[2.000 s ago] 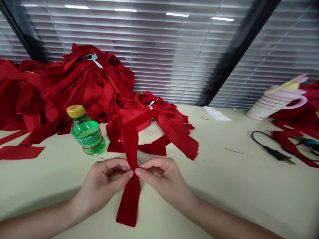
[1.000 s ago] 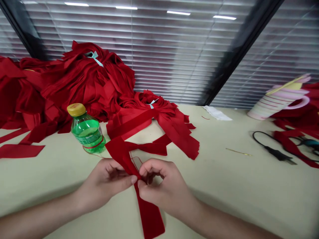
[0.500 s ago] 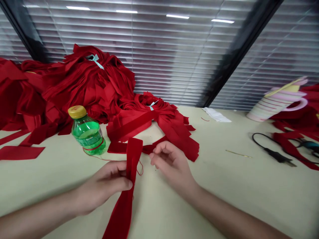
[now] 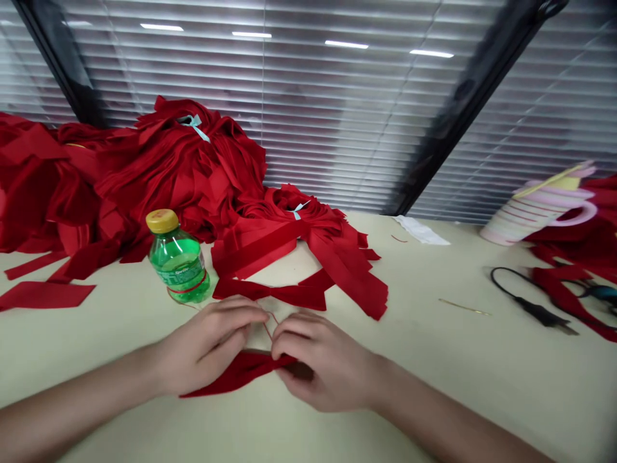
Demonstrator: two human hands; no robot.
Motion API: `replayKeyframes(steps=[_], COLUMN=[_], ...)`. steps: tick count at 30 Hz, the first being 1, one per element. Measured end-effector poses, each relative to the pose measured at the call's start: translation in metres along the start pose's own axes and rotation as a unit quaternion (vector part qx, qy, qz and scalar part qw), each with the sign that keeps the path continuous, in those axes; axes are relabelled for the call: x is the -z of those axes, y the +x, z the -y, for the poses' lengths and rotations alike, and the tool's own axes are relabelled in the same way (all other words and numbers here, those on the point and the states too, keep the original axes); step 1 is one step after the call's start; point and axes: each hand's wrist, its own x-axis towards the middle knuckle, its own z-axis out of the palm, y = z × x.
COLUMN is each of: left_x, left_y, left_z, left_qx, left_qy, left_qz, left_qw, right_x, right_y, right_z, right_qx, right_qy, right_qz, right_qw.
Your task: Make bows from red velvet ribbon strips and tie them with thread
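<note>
Okay: left hand (image 4: 212, 344) and right hand (image 4: 321, 366) were almost fingertip to fingertip, low over the surface (image 4: 434, 386), both bent down onto one red ribbon strip (image 4: 231, 378).

- Left grip: closed on the strip, fingers curled over it.
- Right grip: closed on the strip's other end, knuckles up. The exact pinch point was hidden under the fingers.
- The strip lay nearly flat on the surface. It ran from under the right grip, beneath the left palm, and out on the near-left side.
- A thin red thread (image 4: 268, 319) looped up just beyond the gap between the two grips. Couldn't tell where its ends went.

Around the grips:
- A green bottle (image 4: 178, 263) with a yellow cap stood upright just beyond the left grip.
- A flat bow-shaped red piece (image 4: 284, 294) lay just beyond both grips, not touching either.
- A tied ribbon bundle (image 4: 308, 241) sat farther out behind that piece.
- A big red ribbon heap (image 4: 183, 173) sat beyond and left of the left grip.
- A thin gold rod (image 4: 465, 307) and a black cable (image 4: 530, 307) lay well right of the right grip.
- A stack of pink rolls (image 4: 544, 202) sat far right and beyond, against the blinds (image 4: 337, 128).
</note>
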Motion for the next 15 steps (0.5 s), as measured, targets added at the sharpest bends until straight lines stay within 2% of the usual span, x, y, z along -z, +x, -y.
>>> replayKeyframes(steps=[3,5,7,9,11,12,13,14,15], left_x=[0.004,0.004,0.006,0.011,0.019,0.024,0.028,0.032,0.034], left_y=[0.005,0.008,0.006,-0.005,-0.025,-0.037,-0.048,-0.058,-0.065], left_z=[0.002,-0.004,-0.009,-0.01,-0.005,-0.001,0.002,0.003,0.002], left_qx=[-0.042,-0.001,0.062,0.121,0.17,0.167,0.17,0.192,0.213], left_qy=[0.028,0.094,0.163,0.245,0.358,0.39,0.413,0.424,0.388], left_qz=[0.067,0.093,0.101,0.094,0.082,0.101,0.085,0.029,-0.034], left_qw=[0.997,0.991,0.98,0.957,0.914,0.9,0.891,0.885,0.896], right_x=[0.021,0.036,0.044,0.044,0.036,0.03,0.024,0.018,0.013], right_y=[0.002,0.003,0.004,0.005,0.005,0.005,0.005,0.005,0.005], right_z=[0.002,0.005,0.003,-0.003,-0.011,-0.015,-0.017,-0.019,-0.019], right_qx=[-0.029,-0.045,-0.076,-0.121,-0.155,-0.162,-0.164,-0.163,-0.162], right_qy=[0.086,0.125,0.15,0.143,0.118,0.11,0.106,0.106,0.104], right_qz=[0.065,0.081,0.048,-0.019,-0.063,-0.069,-0.068,-0.065,-0.065], right_qw=[0.994,0.988,0.985,0.982,0.979,0.978,0.978,0.979,0.979])
